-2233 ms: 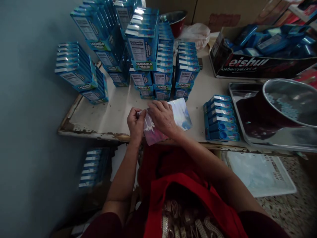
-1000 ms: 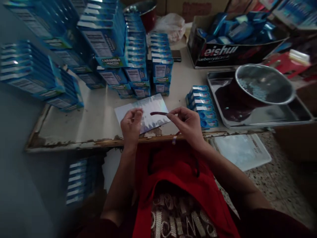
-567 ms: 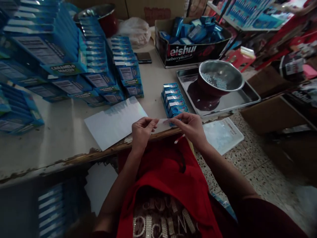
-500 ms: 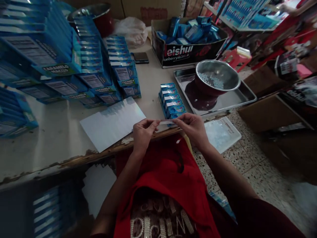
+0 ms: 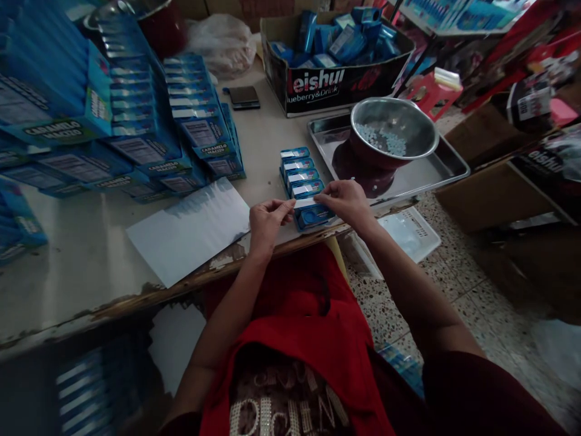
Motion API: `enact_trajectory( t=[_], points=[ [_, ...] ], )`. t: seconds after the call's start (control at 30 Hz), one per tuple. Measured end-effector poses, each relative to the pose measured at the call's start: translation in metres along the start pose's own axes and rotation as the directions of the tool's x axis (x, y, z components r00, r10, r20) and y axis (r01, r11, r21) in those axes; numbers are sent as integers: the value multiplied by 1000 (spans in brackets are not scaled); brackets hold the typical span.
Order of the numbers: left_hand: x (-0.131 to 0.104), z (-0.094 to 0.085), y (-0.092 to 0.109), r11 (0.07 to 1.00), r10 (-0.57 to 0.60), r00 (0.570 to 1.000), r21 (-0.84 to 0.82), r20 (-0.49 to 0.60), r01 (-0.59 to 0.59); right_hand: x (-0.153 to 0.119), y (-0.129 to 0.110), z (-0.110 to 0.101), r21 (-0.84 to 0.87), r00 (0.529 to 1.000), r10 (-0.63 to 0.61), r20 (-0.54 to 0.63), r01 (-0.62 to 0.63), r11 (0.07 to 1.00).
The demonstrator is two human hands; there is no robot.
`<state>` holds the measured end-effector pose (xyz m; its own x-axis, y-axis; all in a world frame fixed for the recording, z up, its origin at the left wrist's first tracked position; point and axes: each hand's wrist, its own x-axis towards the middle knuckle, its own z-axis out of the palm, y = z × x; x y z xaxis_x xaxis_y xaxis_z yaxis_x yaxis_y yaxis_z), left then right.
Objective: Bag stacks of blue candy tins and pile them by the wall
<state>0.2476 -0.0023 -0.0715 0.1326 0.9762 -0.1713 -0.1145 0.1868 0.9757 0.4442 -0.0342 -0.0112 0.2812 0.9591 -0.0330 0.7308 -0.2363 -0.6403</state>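
1. The left hand (image 5: 269, 225) has its fingers narrow, pinching one end of a white strip (image 5: 304, 203); the right hand (image 5: 348, 203) pinches the other end in the same manner.
2. The strip is at the front box (image 5: 312, 217) of the row of blue boxes (image 5: 295, 165); I cannot tell if it is pressed down.
3. On the tabletop (image 5: 86, 260), a white sheet (image 5: 193, 233) lies left of the row; a metal tray (image 5: 411, 195) is at right.
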Motion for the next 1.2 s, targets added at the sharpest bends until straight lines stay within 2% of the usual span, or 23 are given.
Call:
enact_trajectory(
  t=[0.47,0.73,0.87,0.97,1.1,1.2],
  points=[
    [0,-1,-7,997,-49,998,-56,-30,47,6,2,7,-37,1000,-14,9,14,999],
    [4,3,-28,992,-103,994,-73,-21,101,8,6,10,-53,1000,31,-6,-31,998],
    [6,6,-42,958,-236,971,-158,27,237,15,20,13,29,994,92,-52,-91,995],
    [10,8,-46,927,-312,949,-201,54,316,23,30,17,105,993,112,21,-114,988],
    [15,7,-44,916,-348,935,-186,70,355,30,31,17,172,985,151,79,-163,972],
    [8,5,-43,949,-295,955,-121,-3,293,24,25,9,209,989,146,19,-147,967]
  ],
)
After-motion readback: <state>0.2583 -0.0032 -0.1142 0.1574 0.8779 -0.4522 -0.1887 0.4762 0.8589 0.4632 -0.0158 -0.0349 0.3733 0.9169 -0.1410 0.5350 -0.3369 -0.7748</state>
